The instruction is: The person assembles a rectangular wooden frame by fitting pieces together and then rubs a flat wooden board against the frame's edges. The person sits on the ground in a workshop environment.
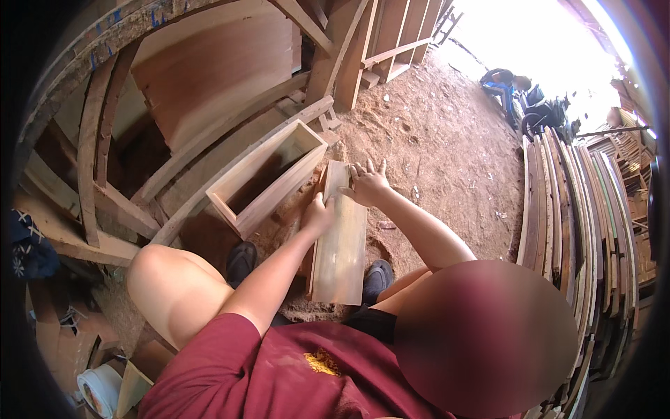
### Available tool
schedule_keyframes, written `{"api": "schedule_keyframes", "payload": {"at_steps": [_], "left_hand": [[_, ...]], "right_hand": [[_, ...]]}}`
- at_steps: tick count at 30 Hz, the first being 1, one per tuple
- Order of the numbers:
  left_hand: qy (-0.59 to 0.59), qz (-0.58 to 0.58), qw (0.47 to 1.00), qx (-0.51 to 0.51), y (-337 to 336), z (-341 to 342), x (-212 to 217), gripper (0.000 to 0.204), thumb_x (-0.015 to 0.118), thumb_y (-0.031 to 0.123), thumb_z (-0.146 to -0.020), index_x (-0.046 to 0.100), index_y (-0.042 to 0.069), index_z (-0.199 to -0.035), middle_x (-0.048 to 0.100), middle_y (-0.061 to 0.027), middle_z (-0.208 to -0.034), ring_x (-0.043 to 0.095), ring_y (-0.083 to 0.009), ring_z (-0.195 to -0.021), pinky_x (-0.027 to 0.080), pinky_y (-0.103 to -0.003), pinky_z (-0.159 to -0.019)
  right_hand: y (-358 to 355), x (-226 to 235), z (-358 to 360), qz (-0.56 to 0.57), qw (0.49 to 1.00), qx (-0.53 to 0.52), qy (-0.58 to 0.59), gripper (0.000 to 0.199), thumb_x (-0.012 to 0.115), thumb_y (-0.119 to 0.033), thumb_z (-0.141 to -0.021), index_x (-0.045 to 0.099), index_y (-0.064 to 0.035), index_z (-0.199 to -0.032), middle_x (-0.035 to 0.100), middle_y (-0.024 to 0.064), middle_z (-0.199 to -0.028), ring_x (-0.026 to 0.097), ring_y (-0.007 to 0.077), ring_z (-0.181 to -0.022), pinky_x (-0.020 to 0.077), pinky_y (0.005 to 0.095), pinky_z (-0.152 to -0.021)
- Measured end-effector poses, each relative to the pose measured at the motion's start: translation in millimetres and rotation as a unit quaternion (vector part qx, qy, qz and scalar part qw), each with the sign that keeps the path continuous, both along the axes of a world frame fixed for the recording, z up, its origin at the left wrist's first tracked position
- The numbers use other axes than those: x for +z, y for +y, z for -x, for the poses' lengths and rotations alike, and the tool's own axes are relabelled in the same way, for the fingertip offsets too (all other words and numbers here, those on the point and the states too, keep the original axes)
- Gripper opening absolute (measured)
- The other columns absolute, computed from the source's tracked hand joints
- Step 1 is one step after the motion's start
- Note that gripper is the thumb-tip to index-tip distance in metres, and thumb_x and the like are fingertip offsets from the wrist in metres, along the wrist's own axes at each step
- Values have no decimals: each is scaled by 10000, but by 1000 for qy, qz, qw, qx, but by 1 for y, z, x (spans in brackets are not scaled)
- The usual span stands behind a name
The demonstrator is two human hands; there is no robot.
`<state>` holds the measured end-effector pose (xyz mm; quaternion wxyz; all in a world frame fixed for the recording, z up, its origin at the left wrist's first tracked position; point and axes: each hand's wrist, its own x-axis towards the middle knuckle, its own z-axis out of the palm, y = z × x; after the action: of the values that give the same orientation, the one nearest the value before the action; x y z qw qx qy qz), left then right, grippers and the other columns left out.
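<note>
Pale wood made up the flat board (pixel 340 241) that lay lengthwise between the person's feet, on the sawdust-strewn dirt floor (pixel 447 146), its near end by the dark shoes (pixel 377 277) and its far end close to the open wooden box. It looked stiff and planed smooth, thin enough to be light for its length, with hard edges that would likely take a grip better than the slick face; a hold along both long edges near the middle would probably keep it balanced, while lifting by one end would let it lever down.

Left hand (pixel 317 215) rested on the board's left edge, fingers curled down against the wood; whether it pinched the edge or only pressed, the view did not show. Right hand (pixel 366 183) lay spread, palm down, fingers fanned over the board's far end, pressing rather than gripping.

Just to the left, touching or nearly so, stood a long open wooden box (pixel 269 178) of the same pale timber, tilted on the ground. Beyond it, curved planks and a large plywood sheet (pixel 216 66) leaned at the far left. Along the right stood a row of thin curved slats (pixel 572 209) on edge. Far off, in bright daylight, another person (pixel 504 85) crouched near a dark machine, well apart.
</note>
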<state>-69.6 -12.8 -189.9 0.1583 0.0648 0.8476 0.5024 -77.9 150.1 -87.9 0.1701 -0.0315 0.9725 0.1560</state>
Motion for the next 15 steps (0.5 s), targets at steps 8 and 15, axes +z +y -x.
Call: {"api": "schedule_keyframes", "payload": {"at_steps": [8, 15], "left_hand": [[3, 4, 1000, 14, 3, 1, -16, 666, 454, 469, -981, 455, -59, -1388, 581, -322, -1278, 559, -449, -1208, 444, -473, -1014], [15, -50, 999, 1, 7, 12, -39, 671, 436, 488, -988, 454, -41, -1401, 562, -322, -1308, 541, -443, -1237, 431, -470, -1031]], "right_hand": [[-9, 3, -48, 34, 997, 65, -40, 908, 250, -721, -959, 308, -9, -1520, 328, 182, -1566, 184, 415, -1488, 68, 733, -1140], [-2, 5, 0, 8, 1000, -3, -6, 883, 215, -699, -974, 239, -35, -1555, 275, 139, -1608, 156, 399, -1501, 75, 725, -1142]]}}
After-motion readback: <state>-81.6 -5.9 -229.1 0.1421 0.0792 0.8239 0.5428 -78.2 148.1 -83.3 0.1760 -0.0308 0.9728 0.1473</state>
